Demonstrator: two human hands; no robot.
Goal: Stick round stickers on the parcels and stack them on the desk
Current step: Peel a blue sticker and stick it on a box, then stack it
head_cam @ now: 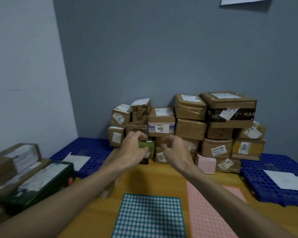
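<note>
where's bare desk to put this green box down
Bare wood for the green box lies between the stack and the teal sheet. A thin strip runs between pink sheets and right mat. Left edge and back are crowded with parcels.

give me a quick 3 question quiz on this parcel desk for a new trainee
1. Which hand grips the green box? A left, B right
2. True or false: the teal sticker sheet lies to the left of the pink sticker sheet.
3. Fill in: the pink box stands directly on the wooden ___.
Key: 1 A, the left hand; 2 true; 3 desk.
</note>
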